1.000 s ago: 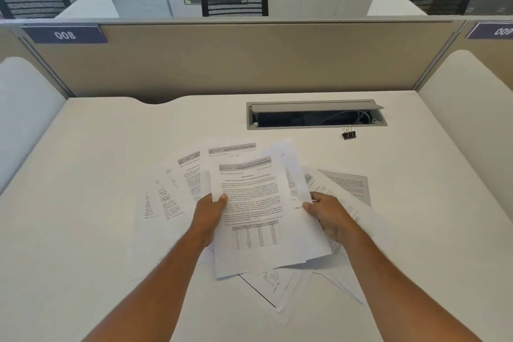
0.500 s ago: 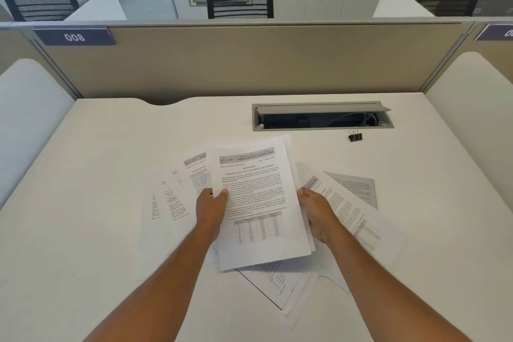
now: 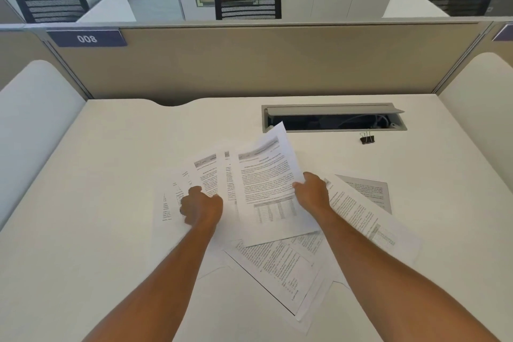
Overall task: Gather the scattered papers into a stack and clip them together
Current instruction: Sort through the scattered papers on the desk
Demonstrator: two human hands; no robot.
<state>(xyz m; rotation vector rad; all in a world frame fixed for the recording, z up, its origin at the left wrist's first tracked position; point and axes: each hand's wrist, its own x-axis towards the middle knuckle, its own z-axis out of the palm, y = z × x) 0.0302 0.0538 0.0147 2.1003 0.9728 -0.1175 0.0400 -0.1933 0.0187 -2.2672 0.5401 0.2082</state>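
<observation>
Printed white papers lie scattered over the middle of the white desk (image 3: 111, 230). My right hand (image 3: 313, 193) grips the right edge of the top sheets (image 3: 266, 189), which are lifted and tilted to the right. My left hand (image 3: 201, 207) rests with curled fingers on the fanned papers at the left (image 3: 205, 172), pinching their edge. More sheets lie flat near me (image 3: 280, 266) and to the right (image 3: 363, 211). A small black binder clip (image 3: 367, 138) stands alone on the desk at the back right, well away from both hands.
An open grey cable tray (image 3: 333, 119) is set into the desk behind the papers. A beige partition (image 3: 249, 64) closes the back, and white side panels (image 3: 33, 125) flank the desk. Black chairs stand beyond the partition.
My right hand has lifted the top sheets and swung them up and to the right. My left hand let go of them and moved left onto the fanned papers.
</observation>
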